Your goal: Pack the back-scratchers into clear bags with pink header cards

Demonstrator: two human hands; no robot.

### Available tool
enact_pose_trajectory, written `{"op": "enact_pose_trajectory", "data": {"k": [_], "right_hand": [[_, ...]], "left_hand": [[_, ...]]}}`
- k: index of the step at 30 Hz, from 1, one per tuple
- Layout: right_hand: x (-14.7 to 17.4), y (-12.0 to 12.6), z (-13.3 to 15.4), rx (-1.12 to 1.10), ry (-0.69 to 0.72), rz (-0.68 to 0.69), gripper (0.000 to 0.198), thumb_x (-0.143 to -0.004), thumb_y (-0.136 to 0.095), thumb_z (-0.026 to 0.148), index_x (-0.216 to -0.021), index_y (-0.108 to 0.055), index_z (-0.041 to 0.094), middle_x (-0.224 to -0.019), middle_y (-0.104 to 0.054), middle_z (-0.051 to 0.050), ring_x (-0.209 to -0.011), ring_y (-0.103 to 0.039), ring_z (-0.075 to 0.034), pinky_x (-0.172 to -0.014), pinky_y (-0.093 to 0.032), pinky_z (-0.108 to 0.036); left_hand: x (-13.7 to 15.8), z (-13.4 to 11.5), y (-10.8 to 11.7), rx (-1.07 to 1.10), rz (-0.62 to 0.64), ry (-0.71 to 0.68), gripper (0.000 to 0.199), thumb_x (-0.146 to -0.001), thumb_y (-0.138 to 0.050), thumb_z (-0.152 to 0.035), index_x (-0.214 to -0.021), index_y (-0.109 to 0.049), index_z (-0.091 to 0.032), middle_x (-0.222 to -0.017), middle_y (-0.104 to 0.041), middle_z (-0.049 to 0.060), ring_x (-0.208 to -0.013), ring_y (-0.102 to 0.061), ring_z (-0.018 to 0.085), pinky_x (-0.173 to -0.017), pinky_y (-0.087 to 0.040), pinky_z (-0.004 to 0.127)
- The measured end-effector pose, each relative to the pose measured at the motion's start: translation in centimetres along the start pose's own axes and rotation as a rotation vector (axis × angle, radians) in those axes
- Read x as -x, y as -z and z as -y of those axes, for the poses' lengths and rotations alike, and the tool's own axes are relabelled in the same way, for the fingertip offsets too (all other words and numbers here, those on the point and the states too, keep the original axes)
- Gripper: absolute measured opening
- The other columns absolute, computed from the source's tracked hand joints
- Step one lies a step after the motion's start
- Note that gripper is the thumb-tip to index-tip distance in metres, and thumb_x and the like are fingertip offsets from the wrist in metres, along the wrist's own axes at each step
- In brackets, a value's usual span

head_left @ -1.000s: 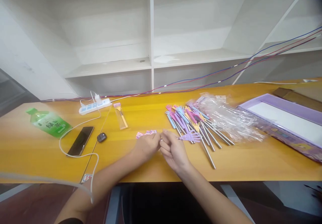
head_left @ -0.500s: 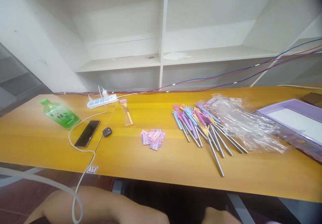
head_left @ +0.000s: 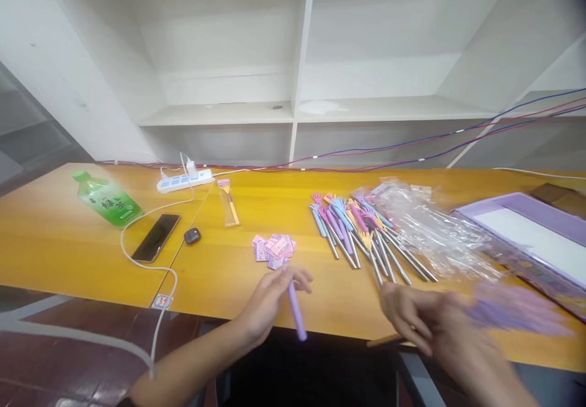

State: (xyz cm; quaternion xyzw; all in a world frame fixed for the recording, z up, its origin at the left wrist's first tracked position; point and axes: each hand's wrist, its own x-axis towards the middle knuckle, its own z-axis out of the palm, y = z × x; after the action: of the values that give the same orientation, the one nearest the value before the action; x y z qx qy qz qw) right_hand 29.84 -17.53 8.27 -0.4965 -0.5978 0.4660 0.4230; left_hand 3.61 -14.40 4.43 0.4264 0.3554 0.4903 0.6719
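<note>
My left hand (head_left: pixel 272 300) is closed on a purple back scratcher handle (head_left: pixel 296 312), which slants down past the table's front edge; its other end is hidden by my fingers. Just beyond lie small pink and purple cards (head_left: pixel 278 248) in a loose heap. My right hand (head_left: pixel 425 321), smeared by motion, has curled fingers at the front edge. A yellow-brown stick (head_left: pixel 383 340) pokes out beneath it, seemingly held. Behind this hand is a pile of back scratchers (head_left: pixel 350 224) with coloured hand-shaped heads and metal rods. A pink-purple blur (head_left: pixel 519 309) lies right of it, too smeared to name.
Clear plastic bags (head_left: pixel 434 230) are heaped right of the pile, against a purple tray (head_left: pixel 513 202). A bagged yellow back scratcher (head_left: pixel 229 204), a black case (head_left: pixel 192 235), a phone (head_left: pixel 156 237), a green bottle (head_left: pixel 110 199), a power strip (head_left: pixel 185 180) and a white cable occupy the left.
Both my hands have come up from below the table edge, the left with a purple handle. A pink-purple blur has appeared at the right front. The view has shifted slightly.
</note>
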Motion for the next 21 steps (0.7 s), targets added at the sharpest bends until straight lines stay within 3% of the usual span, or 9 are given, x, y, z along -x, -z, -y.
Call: {"op": "enact_pose_trajectory", "data": {"k": [3,6,8,11,14,16,19,21], "right_hand": [[-3.9,-3.6,-0.8,-0.093,-0.05,0.017,0.047,-0.094,-0.052,0.072,-0.081,-0.054,0.027,-0.06,-0.046,0.001,-0.055,-0.044,-0.017,-0.057,-0.047,-0.032],[-5.8,-7.1,-1.5,-0.028,-0.031,0.14,0.038,-0.092,-0.064,0.063,-0.107,-0.06,0.028,-0.08,-0.061,-0.001,-0.074,-0.057,-0.02,-0.073,-0.052,-0.032],[-6.5,-8.2,-1.8,0.021,-0.013,0.19,0.038,-0.095,-0.058,0.062,-0.101,-0.063,0.025,-0.086,-0.064,-0.003,-0.082,-0.06,-0.021,-0.08,-0.052,-0.033],[-8.4,-6.8,-2.3,0.123,-0.036,0.136,0.052,-0.097,-0.046,0.069,-0.08,-0.059,0.022,-0.071,-0.059,-0.003,-0.067,-0.056,-0.02,-0.065,-0.048,-0.032],[-12.4,-2.1,-2.7,0.378,-0.047,-0.025,0.053,-0.1,-0.037,0.065,-0.073,-0.051,0.022,-0.062,-0.056,-0.002,-0.059,-0.051,-0.018,-0.058,-0.04,-0.03],[-15.8,1.4,-2.9,0.631,-0.037,-0.157,0.042,-0.101,-0.039,0.054,-0.082,-0.055,0.021,-0.07,-0.063,-0.006,-0.065,-0.056,-0.02,-0.062,-0.041,-0.031],[-20.4,5.1,-3.5,0.931,-0.118,-0.268,0.032,-0.099,-0.046,0.041,-0.099,-0.063,0.014,-0.082,-0.069,-0.016,-0.075,-0.063,-0.026,-0.069,-0.044,-0.034],[-22.6,6.0,-4.2,1.039,-0.127,-0.301,0.033,-0.098,-0.049,0.038,-0.105,-0.065,0.01,-0.086,-0.07,-0.022,-0.08,-0.067,-0.03,-0.074,-0.046,-0.037]], "left_hand": [[-1.8,1.4,-2.1,0.018,-0.057,-0.057,0.042,-0.101,-0.051,-0.056,-0.103,-0.075,-0.021,-0.123,-0.069,0.012,-0.128,-0.057,0.029,-0.115,-0.041,0.044],[-3.3,2.5,-3.5,0.041,-0.079,-0.004,0.047,-0.097,-0.053,-0.062,-0.124,-0.069,-0.027,-0.127,-0.069,0.01,-0.126,-0.06,0.03,-0.108,-0.049,0.044],[-4.2,3.1,-3.9,0.091,-0.059,0.088,0.057,-0.096,-0.05,-0.069,-0.132,-0.065,-0.027,-0.124,-0.07,0.011,-0.119,-0.064,0.03,-0.1,-0.053,0.044],[-5.8,3.3,-3.0,0.141,-0.009,0.131,0.072,-0.096,-0.037,-0.077,-0.129,-0.065,-0.02,-0.117,-0.071,0.015,-0.112,-0.066,0.029,-0.097,-0.053,0.044],[-8.0,1.6,0.4,-0.009,-0.042,0.016,0.057,-0.096,-0.049,-0.067,-0.124,-0.066,-0.021,-0.119,-0.07,0.014,-0.112,-0.066,0.027,-0.099,-0.052,0.042],[-9.8,-0.6,4.2,-0.222,-0.139,-0.173,0.039,-0.095,-0.057,-0.05,-0.121,-0.066,-0.022,-0.12,-0.069,0.012,-0.116,-0.063,0.026,-0.1,-0.052,0.041],[-12.4,-4.3,10.7,-0.719,-0.355,-0.32,0.023,-0.091,-0.056,-0.027,-0.111,-0.066,-0.02,-0.121,-0.064,0.011,-0.116,-0.06,0.025,-0.105,-0.048,0.042],[-13.5,-6.0,14.5,-1.098,-0.543,-0.269,0.026,-0.089,-0.057,-0.023,-0.114,-0.064,-0.017,-0.122,-0.059,0.014,-0.119,-0.057,0.028,-0.111,-0.042,0.046]]}}
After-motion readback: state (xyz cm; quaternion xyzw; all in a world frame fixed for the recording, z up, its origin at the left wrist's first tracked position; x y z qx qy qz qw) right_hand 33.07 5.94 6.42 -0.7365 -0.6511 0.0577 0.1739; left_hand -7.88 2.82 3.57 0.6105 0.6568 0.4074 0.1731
